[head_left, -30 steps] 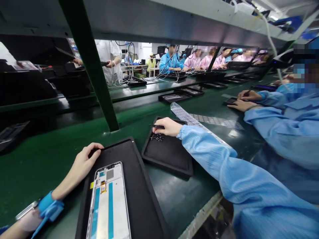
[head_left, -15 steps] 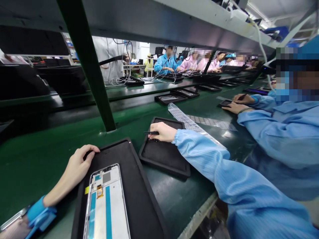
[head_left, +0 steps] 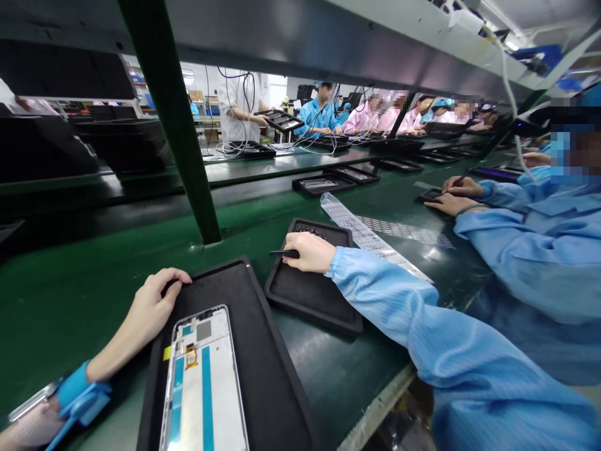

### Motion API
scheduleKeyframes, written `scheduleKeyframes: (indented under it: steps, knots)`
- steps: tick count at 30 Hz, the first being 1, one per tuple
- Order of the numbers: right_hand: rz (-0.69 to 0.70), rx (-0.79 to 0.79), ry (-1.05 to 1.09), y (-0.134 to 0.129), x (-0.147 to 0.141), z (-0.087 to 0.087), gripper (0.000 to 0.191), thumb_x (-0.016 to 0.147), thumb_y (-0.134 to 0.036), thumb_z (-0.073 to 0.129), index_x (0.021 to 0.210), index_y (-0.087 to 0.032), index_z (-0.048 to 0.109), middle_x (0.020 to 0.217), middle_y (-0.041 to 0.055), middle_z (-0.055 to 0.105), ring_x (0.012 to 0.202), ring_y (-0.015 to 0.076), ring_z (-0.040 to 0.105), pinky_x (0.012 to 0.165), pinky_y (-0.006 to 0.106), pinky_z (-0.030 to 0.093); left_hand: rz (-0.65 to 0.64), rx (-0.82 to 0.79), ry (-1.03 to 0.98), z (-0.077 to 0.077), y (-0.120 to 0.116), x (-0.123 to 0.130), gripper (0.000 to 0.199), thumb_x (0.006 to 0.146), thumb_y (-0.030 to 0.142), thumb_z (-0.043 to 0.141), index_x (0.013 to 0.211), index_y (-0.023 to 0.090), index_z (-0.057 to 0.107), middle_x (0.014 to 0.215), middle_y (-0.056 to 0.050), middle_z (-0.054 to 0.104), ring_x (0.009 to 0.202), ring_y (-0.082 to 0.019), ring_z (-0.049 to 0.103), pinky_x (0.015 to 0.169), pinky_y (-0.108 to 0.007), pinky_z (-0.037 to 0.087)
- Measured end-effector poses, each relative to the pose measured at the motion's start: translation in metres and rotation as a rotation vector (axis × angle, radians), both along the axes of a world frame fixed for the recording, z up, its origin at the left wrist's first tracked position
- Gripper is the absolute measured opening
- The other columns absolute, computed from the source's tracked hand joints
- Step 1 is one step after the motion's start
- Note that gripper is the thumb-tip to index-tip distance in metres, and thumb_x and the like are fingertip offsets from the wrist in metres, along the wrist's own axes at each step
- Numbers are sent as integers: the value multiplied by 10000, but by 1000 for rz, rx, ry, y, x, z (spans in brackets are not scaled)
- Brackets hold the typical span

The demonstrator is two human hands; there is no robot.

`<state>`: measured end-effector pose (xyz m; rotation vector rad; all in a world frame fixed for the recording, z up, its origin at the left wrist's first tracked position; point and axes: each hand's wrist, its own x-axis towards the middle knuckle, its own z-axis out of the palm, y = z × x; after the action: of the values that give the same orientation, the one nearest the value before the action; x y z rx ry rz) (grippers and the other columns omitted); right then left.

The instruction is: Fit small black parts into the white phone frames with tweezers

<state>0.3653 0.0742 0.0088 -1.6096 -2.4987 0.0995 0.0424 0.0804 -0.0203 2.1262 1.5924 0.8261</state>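
My left hand (head_left: 157, 300) is closed on the far left corner of a large black tray (head_left: 267, 376), thumb and fingers at its rim. Lying in that tray is an opened phone frame (head_left: 218, 369), silvery with blue strips, an orange flex piece and a yellow tab. My right hand (head_left: 307, 252) pinches black tweezers (head_left: 286, 254), tips pointing left, above a smaller black tray (head_left: 323, 300). Small dark parts (head_left: 310, 232) lie at the far end of this tray, partly hidden behind my hand.
Clear plastic strips (head_left: 370, 232) lie beyond my right forearm. A green post (head_left: 188, 150) rises ahead, under a low overhead shelf (head_left: 300, 53). At the right, a co-worker in a blue sleeve (head_left: 521, 232) works close by. More trays (head_left: 323, 191) stand farther back.
My right hand has shifted slightly, still holding the tweezers, and more small parts show behind it. The view has moved a little. In the background, a person in white now holds a tray.
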Motion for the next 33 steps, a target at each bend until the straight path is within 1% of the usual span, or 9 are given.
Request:
scheduleKeyframes:
  steps: [2, 6, 8, 11, 15, 21, 27, 29, 33]
  knots:
    - [16, -1, 4, 0, 2, 2, 143, 786, -220, 583, 837, -133, 685, 878, 65, 582, 786, 157, 567, 699, 248, 408, -10, 4, -5, -2, 1, -1, 245, 713, 416, 414, 762, 239, 577, 849, -35, 633, 850, -267, 536, 764, -359, 393]
    - [119, -9, 38, 3, 8, 4, 135, 789, -196, 580, 795, -115, 688, 817, 66, 589, 764, 147, 561, 711, 246, 414, -13, -2, 5, -3, 2, -2, 256, 717, 421, 413, 772, 238, 583, 862, -33, 633, 858, -265, 533, 771, -359, 389]
    - [144, -1, 62, 5, 11, 3, 139, 795, -189, 578, 803, -108, 692, 814, 70, 591, 766, 146, 559, 713, 247, 416, -12, -6, 8, -3, 2, -2, 259, 715, 424, 411, 768, 236, 581, 858, -37, 631, 849, -265, 530, 769, -362, 387]
    - [134, 2, 85, 6, 10, 0, 137, 792, -177, 585, 833, -112, 697, 831, 72, 589, 771, 144, 558, 706, 243, 417, -12, -7, 2, -2, 2, -2, 260, 716, 429, 411, 766, 237, 578, 855, -40, 631, 841, -265, 527, 766, -363, 384]
    - [105, -34, 75, 4, 8, 0, 141, 773, -159, 589, 855, -121, 698, 851, 72, 587, 793, 150, 561, 723, 246, 415, -8, -12, -2, -3, 1, -3, 260, 725, 433, 411, 771, 239, 577, 860, -40, 633, 840, -257, 526, 760, -351, 386]
    - [143, -19, 96, 5, 11, 1, 143, 790, -176, 578, 838, -119, 699, 835, 77, 591, 786, 156, 561, 721, 252, 415, -16, -22, -4, -3, 2, -3, 270, 731, 437, 410, 786, 234, 579, 874, -32, 627, 870, -264, 523, 787, -349, 378]
    - [89, -29, 63, 4, 8, -1, 147, 776, -168, 591, 864, -122, 699, 845, 70, 587, 801, 156, 558, 727, 249, 411, -18, -38, -10, 1, 0, -1, 264, 725, 420, 408, 785, 222, 573, 866, -34, 617, 860, -266, 515, 801, -361, 371]
    - [102, -41, 57, 3, 7, 0, 137, 774, -173, 595, 843, -120, 700, 834, 66, 588, 785, 151, 557, 719, 246, 411, -22, -42, -7, 0, 0, -2, 268, 727, 425, 408, 788, 223, 573, 873, -36, 616, 868, -270, 512, 802, -364, 368]
    - [170, -47, 57, 3, 8, 2, 134, 792, -192, 591, 793, -117, 703, 808, 62, 597, 748, 136, 556, 698, 236, 411, -21, -35, -14, -2, 1, -3, 264, 730, 426, 415, 790, 225, 575, 877, -34, 618, 874, -269, 512, 801, -357, 365]
